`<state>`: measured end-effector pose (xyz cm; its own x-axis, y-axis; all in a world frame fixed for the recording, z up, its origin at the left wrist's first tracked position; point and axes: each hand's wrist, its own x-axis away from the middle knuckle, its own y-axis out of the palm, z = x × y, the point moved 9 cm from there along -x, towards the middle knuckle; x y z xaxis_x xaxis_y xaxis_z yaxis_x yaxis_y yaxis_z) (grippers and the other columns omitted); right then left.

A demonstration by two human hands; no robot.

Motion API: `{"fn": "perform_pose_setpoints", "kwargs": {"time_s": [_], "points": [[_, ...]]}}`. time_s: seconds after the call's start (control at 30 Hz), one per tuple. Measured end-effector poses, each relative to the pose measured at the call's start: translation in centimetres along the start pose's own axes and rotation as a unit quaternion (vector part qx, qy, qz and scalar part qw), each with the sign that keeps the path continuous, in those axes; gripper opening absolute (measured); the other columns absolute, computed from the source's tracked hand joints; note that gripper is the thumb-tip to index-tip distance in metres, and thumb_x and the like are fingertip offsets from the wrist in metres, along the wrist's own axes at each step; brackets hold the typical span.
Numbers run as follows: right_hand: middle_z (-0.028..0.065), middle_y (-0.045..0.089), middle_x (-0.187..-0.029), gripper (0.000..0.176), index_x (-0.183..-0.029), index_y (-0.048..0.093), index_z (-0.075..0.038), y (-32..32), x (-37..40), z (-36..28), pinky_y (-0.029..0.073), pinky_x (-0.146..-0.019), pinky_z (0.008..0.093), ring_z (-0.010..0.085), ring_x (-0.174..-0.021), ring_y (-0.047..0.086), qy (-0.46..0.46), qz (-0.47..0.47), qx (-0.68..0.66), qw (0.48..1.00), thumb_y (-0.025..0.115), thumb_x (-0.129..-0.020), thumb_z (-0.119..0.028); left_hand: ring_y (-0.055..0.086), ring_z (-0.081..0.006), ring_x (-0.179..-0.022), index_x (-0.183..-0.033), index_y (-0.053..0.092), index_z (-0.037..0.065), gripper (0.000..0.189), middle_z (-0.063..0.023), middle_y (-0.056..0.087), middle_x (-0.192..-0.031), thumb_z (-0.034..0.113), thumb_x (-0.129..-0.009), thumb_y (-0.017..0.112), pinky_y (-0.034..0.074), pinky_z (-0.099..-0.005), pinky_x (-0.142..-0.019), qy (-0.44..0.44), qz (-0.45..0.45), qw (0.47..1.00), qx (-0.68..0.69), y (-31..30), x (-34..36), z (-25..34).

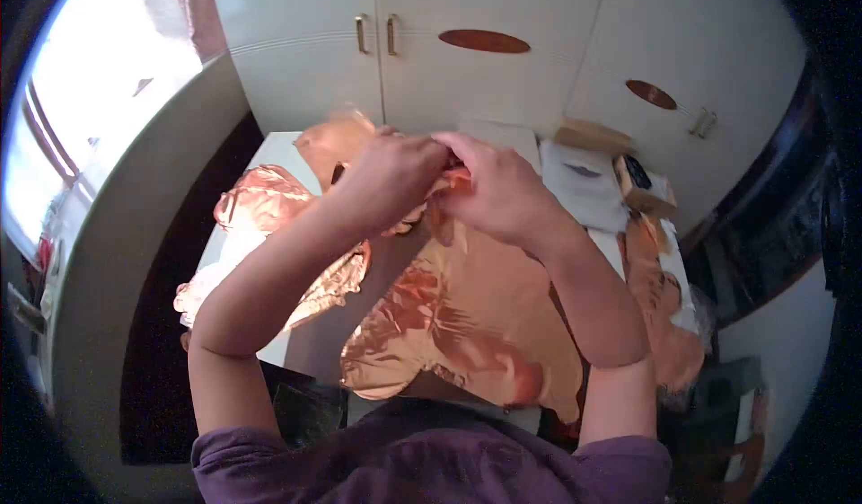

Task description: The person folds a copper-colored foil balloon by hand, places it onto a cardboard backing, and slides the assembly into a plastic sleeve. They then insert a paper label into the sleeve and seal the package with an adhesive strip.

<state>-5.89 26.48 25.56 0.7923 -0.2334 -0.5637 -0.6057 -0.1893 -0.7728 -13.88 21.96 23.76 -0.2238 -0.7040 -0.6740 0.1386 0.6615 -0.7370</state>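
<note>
A large flat rose-gold foil balloon [494,279] hangs down toward my body from my raised hands, wrinkled and shiny on its lower left. My left hand [395,176] is closed at its upper end, fingers bent inward. Against it, my right hand [503,185] pinches the same end, with the thumb and fingertips close to the left ones. A bit of orange-pink foil shows between the hands; the exact spot gripped is hidden by the fingers.
More rose-gold foil balloons lie left, a crumpled one [265,197] and a bright one [337,288]. Another foil piece [660,315] drapes over the right table edge. White plastic packets [584,185] and a cardboard box [648,194] sit at back right, before white cabinets [485,86].
</note>
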Motion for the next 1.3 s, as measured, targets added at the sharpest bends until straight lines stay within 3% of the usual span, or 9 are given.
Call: {"fn": "perform_pose_setpoints", "kwargs": {"time_s": [0.1, 0.23, 0.5, 0.57, 0.67, 0.73, 0.83, 0.97, 1.3], "points": [[0.0082, 0.07, -0.085, 0.023, -0.107, 0.066, 0.0, 1.6, 3.3, 4.8, 0.052, -0.067, 0.0288, 0.016, -0.081, 0.066, 0.159, -0.13, -0.142, 0.968, 0.064, -0.085, -0.004, 0.065, -0.0265, -0.078, -0.093, 0.064, 0.009, 0.016, -0.0074, 0.066, -0.082, 0.014, -0.078, 0.064, 0.047, -0.041, -0.081, 0.036, 0.023, 0.997, -0.061, 0.5, 0.5, 4.5], [0.0023, 0.07, -0.093, 0.029, -0.107, 0.068, -0.001, 1.4, 8.3, 8.1, 0.052, -0.075, 0.032, 0.0111, -0.084, 0.063, 0.3, -0.247, -0.352, 0.852, 0.071, -0.087, -0.021, 0.062, -0.0212, -0.074, -0.085, 0.061, 0.012, 0.007, -0.0028, 0.06, -0.077, 0.017, -0.081, 0.06, 0.041, -0.0386, -0.083, 0.004, 0.025, 0.999, -0.038, 2.1, 2.7, 6.0], [0.0217, 0.069, -0.091, 0.022, -0.099, 0.07, -0.002, -1.1, 8.4, 6.9, 0.053, -0.074, 0.0407, 0.0354, -0.084, 0.068, 0.189, -0.158, -0.037, 0.969, 0.067, -0.078, -0.009, 0.061, -0.0226, -0.084, -0.102, 0.064, 0.012, 0.023, -0.0043, 0.061, -0.092, 0.02, -0.081, 0.06, 0.041, -0.04, -0.086, 0.056, 0.109, 0.992, -0.037, 0.9, 0.7, 9.6], [0.0133, 0.066, -0.079, 0.021, -0.098, 0.068, 0.0, -2.6, 8.0, 8.9, 0.048, -0.066, 0.035, 0.0186, -0.072, 0.058, 0.211, -0.123, 0.015, 0.97, 0.064, -0.087, -0.017, 0.059, -0.0257, -0.097, -0.118, 0.062, 0.011, 0.038, -0.0075, 0.061, -0.112, 0.023, -0.082, 0.06, 0.042, -0.0428, -0.088, 0.087, 0.221, 0.969, -0.075, -2.5, 0.9, 11.6], [0.0085, 0.065, -0.072, 0.025, -0.1, 0.067, 0.002, -7.6, 7.0, 10.8, 0.046, -0.062, 0.0316, 0.0104, -0.066, 0.053, 0.274, -0.045, 0.068, 0.958, 0.063, -0.092, -0.021, 0.057, -0.0258, -0.109, -0.123, 0.059, 0.008, 0.045, -0.0105, 0.06, -0.12, 0.025, -0.082, 0.06, 0.044, -0.043, -0.086, 0.246, 0.148, 0.958, 0.0, -0.4, 7.6, 15.4], [0.0132, 0.067, -0.077, 0.022, -0.102, 0.067, 0.001, -11.7, 6.8, 7.9, 0.049, -0.065, 0.0345, 0.0167, -0.07, 0.061, 0.258, 0.037, 0.057, 0.964, 0.062, -0.091, -0.017, 0.055, -0.0302, -0.115, -0.126, 0.056, 0.005, 0.049, -0.0128, 0.059, -0.122, 0.029, -0.084, 0.062, 0.045, -0.046, -0.09, 0.249, -0.11, 0.955, 0.117, 5.9, 11.9, 15.9], [0.0171, 0.068, -0.082, 0.02, -0.105, 0.067, -0.002, -14.5, 8.9, 0.2, 0.052, -0.069, 0.037, 0.0256, -0.075, 0.068, 0.093, 0.126, 0.064, 0.986, 0.061, -0.089, -0.011, 0.052, -0.0361, -0.12, -0.126, 0.055, 0.0, 0.055, -0.0161, 0.057, -0.127, 0.037, -0.086, 0.062, 0.041, -0.0509, -0.099, 0.047, -0.11, 0.967, 0.225, 10.7, 14.7, 13.8], [0.0127, 0.066, -0.082, 0.027, -0.108, 0.067, -0.006, -10.5, 15.7, -5.6, 0.051, -0.076, 0.0387, 0.0286, -0.076, 0.065, 0.007, -0.059, 0.173, 0.983, 0.067, -0.081, -0.01, 0.044, -0.0418, -0.129, -0.132, 0.053, 0.003, 0.066, -0.02, 0.05, -0.136, 0.045, -0.083, 0.065, 0.031, -0.0542, -0.11, -0.005, -0.176, 0.951, 0.254, 15.7, 16.8, 14.3], [0.009, 0.068, -0.098, 0.022, -0.1, 0.068, -0.005, 1.9, 29.7, -2.7, 0.05, -0.086, 0.0416, 0.0229, -0.089, 0.065, -0.061, -0.073, 0.132, 0.987, 0.063, -0.079, -0.012, 0.031, -0.0396, -0.14, -0.136, 0.049, 0.004, 0.078, -0.0193, 0.042, -0.145, 0.05, -0.077, 0.068, 0.02, -0.0602, -0.114, -0.02, -0.309, 0.937, 0.159, 12.2, 20.7, 14.4]]}}
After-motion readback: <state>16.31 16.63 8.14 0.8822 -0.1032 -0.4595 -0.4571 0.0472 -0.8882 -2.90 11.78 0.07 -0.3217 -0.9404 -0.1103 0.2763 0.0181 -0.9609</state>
